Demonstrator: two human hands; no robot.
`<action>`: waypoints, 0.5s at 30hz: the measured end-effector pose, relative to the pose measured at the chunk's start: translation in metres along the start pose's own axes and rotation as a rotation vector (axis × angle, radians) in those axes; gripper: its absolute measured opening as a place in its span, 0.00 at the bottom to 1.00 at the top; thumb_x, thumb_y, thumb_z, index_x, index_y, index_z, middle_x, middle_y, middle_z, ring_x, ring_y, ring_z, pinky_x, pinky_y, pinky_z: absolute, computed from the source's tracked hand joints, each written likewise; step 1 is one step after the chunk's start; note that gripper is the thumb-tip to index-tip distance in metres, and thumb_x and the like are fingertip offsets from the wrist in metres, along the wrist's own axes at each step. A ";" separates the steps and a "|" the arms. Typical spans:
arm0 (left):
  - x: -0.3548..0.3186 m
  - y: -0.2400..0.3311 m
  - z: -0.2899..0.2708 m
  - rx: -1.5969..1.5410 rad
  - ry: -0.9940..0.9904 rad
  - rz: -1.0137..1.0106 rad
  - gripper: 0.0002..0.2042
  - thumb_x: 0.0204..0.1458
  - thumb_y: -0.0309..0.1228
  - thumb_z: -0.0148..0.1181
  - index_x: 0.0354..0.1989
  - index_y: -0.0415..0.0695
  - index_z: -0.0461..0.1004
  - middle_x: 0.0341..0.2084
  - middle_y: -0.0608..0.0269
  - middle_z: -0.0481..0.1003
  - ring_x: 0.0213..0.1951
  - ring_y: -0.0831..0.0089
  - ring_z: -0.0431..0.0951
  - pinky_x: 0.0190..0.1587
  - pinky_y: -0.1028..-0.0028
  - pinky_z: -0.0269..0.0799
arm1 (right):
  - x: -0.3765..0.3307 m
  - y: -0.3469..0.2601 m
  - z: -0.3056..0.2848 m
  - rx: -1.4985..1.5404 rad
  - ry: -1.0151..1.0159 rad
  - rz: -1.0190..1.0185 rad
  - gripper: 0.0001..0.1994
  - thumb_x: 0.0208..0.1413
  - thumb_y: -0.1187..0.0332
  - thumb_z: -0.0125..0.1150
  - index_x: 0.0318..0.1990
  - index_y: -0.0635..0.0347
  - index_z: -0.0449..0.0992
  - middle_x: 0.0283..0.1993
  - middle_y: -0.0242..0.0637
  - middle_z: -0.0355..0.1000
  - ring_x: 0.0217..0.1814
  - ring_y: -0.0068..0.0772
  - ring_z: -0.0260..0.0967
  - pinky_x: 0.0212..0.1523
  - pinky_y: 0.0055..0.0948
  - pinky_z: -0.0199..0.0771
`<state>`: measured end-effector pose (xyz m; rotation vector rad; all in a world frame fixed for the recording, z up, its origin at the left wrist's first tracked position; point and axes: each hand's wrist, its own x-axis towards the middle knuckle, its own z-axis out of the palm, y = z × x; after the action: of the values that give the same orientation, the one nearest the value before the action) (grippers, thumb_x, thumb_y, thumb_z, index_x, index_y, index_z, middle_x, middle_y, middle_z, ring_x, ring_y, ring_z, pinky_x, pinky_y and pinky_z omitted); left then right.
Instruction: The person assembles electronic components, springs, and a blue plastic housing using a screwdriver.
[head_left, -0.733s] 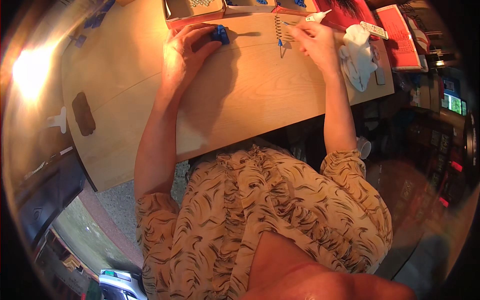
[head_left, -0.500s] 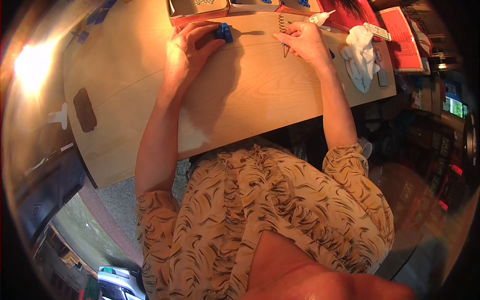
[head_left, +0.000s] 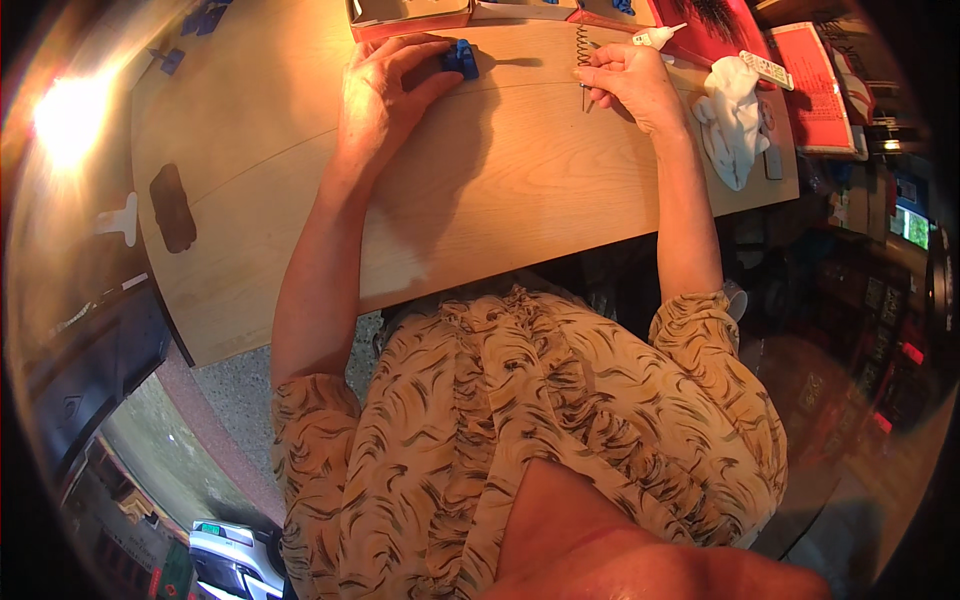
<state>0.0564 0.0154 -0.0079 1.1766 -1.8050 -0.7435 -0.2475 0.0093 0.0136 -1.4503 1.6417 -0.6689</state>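
A small blue plastic part (head_left: 461, 60) stands on the wooden table at the far side. My left hand (head_left: 385, 95) rests beside it, with the thumb and a forefinger closed on its left side. My right hand (head_left: 632, 88) pinches a thin tool with a dark coiled spring (head_left: 582, 45) between thumb and fingers. The coil rises above the fingertips, and a narrow tip with a bit of blue points down below them. Whether the tip touches the table I cannot tell.
Open boxes (head_left: 412, 22) with small parts line the table's far edge. Right of my right hand lie a white glue bottle (head_left: 655, 38), a white cloth (head_left: 732, 120) and a red box (head_left: 812, 90). A dark oblong thing (head_left: 173, 208) lies at the left; a bright lamp (head_left: 75, 120) shines there.
The whole view has shifted slightly, with the table and both hands a little further right. Both hands keep the same grips.
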 end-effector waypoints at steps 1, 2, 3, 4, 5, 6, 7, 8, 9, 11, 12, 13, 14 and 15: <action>0.000 -0.001 -0.001 0.040 0.004 0.010 0.16 0.48 0.29 0.73 0.46 0.42 0.83 0.47 0.65 0.80 0.51 0.64 0.75 0.59 0.68 0.71 | 0.000 0.002 0.002 0.142 -0.021 0.008 0.10 0.55 0.72 0.71 0.39 0.70 0.80 0.28 0.32 0.77 0.23 0.16 0.71 0.22 0.16 0.69; 0.000 -0.001 -0.002 0.080 0.007 0.020 0.15 0.48 0.28 0.73 0.46 0.41 0.83 0.47 0.65 0.80 0.51 0.65 0.75 0.59 0.68 0.71 | 0.001 0.002 0.003 0.284 -0.043 0.017 0.09 0.53 0.72 0.72 0.38 0.69 0.81 0.27 0.32 0.77 0.25 0.17 0.72 0.25 0.17 0.72; -0.001 -0.002 -0.001 0.086 0.013 0.017 0.15 0.48 0.28 0.73 0.46 0.41 0.83 0.47 0.65 0.80 0.51 0.65 0.75 0.59 0.68 0.71 | 0.000 0.000 0.004 0.286 -0.050 0.012 0.09 0.53 0.72 0.72 0.38 0.69 0.81 0.27 0.32 0.77 0.25 0.17 0.72 0.25 0.17 0.72; -0.001 -0.005 -0.001 0.090 0.000 0.016 0.15 0.48 0.28 0.73 0.45 0.40 0.83 0.46 0.66 0.80 0.52 0.66 0.75 0.59 0.69 0.72 | -0.004 -0.005 0.007 0.411 -0.033 -0.037 0.09 0.54 0.73 0.72 0.39 0.68 0.81 0.29 0.33 0.78 0.27 0.18 0.73 0.28 0.18 0.73; 0.000 -0.005 -0.001 0.094 -0.015 0.016 0.14 0.49 0.28 0.73 0.45 0.40 0.83 0.46 0.67 0.80 0.52 0.68 0.74 0.59 0.70 0.72 | -0.009 -0.011 0.011 0.537 -0.014 -0.086 0.10 0.54 0.73 0.72 0.41 0.68 0.81 0.30 0.33 0.78 0.28 0.18 0.73 0.31 0.19 0.74; 0.000 -0.004 -0.001 0.103 -0.009 0.013 0.14 0.49 0.28 0.73 0.45 0.40 0.83 0.46 0.67 0.80 0.52 0.68 0.74 0.59 0.70 0.72 | -0.011 -0.018 0.016 0.542 -0.023 -0.090 0.10 0.54 0.73 0.72 0.41 0.68 0.81 0.30 0.33 0.78 0.28 0.18 0.73 0.31 0.19 0.74; -0.002 -0.001 -0.001 0.021 -0.020 -0.036 0.16 0.49 0.31 0.72 0.47 0.43 0.83 0.46 0.66 0.80 0.49 0.68 0.77 0.55 0.69 0.74 | -0.013 -0.028 0.023 0.576 0.057 -0.198 0.10 0.54 0.73 0.72 0.42 0.68 0.81 0.31 0.34 0.78 0.29 0.19 0.73 0.34 0.19 0.75; -0.002 0.001 0.000 -0.066 -0.030 -0.083 0.17 0.50 0.34 0.72 0.50 0.46 0.83 0.47 0.65 0.80 0.46 0.68 0.79 0.52 0.69 0.77 | -0.015 -0.038 0.029 0.607 0.141 -0.303 0.11 0.54 0.73 0.72 0.42 0.68 0.81 0.32 0.34 0.78 0.30 0.19 0.73 0.36 0.20 0.75; -0.002 -0.002 0.001 -0.048 0.010 -0.002 0.17 0.49 0.33 0.72 0.49 0.45 0.83 0.47 0.65 0.80 0.47 0.66 0.79 0.53 0.68 0.76 | -0.016 -0.048 0.036 0.588 0.193 -0.357 0.10 0.55 0.74 0.72 0.42 0.68 0.81 0.35 0.34 0.79 0.34 0.21 0.75 0.39 0.22 0.76; -0.001 -0.009 0.003 -0.514 0.017 -0.122 0.17 0.49 0.33 0.72 0.49 0.45 0.83 0.47 0.64 0.80 0.47 0.65 0.79 0.53 0.68 0.76 | -0.014 -0.062 0.053 0.585 0.246 -0.433 0.10 0.56 0.76 0.71 0.44 0.69 0.80 0.38 0.34 0.79 0.37 0.21 0.75 0.42 0.21 0.77; -0.001 -0.011 0.003 -0.988 0.018 -0.231 0.17 0.49 0.32 0.72 0.49 0.45 0.83 0.48 0.64 0.80 0.48 0.64 0.79 0.54 0.67 0.75 | -0.012 -0.067 0.061 0.579 0.309 -0.507 0.11 0.56 0.78 0.70 0.46 0.70 0.80 0.40 0.34 0.80 0.40 0.21 0.76 0.45 0.21 0.77; -0.001 -0.009 0.002 -0.988 0.023 -0.233 0.17 0.49 0.32 0.72 0.49 0.45 0.83 0.48 0.64 0.80 0.48 0.64 0.79 0.54 0.67 0.75 | -0.011 -0.069 0.064 0.537 0.286 -0.541 0.11 0.55 0.80 0.71 0.45 0.70 0.80 0.42 0.34 0.80 0.42 0.20 0.76 0.48 0.22 0.78; -0.002 -0.005 0.001 -0.718 -0.012 -0.175 0.18 0.52 0.27 0.69 0.52 0.39 0.77 0.50 0.59 0.78 0.53 0.64 0.76 0.57 0.64 0.74 | -0.007 -0.068 0.069 0.537 0.281 -0.540 0.11 0.55 0.80 0.71 0.45 0.70 0.80 0.42 0.34 0.80 0.42 0.20 0.76 0.48 0.22 0.78; -0.002 -0.004 0.001 -0.448 -0.048 -0.118 0.20 0.55 0.22 0.66 0.55 0.33 0.71 0.52 0.55 0.75 0.58 0.64 0.73 0.61 0.61 0.73 | -0.002 -0.066 0.075 0.511 0.290 -0.578 0.11 0.54 0.80 0.71 0.45 0.70 0.81 0.41 0.34 0.80 0.42 0.20 0.76 0.47 0.21 0.77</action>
<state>0.0578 0.0159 -0.0120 0.9745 -1.5067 -1.1817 -0.1492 0.0081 0.0292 -1.4782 1.1069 -1.5591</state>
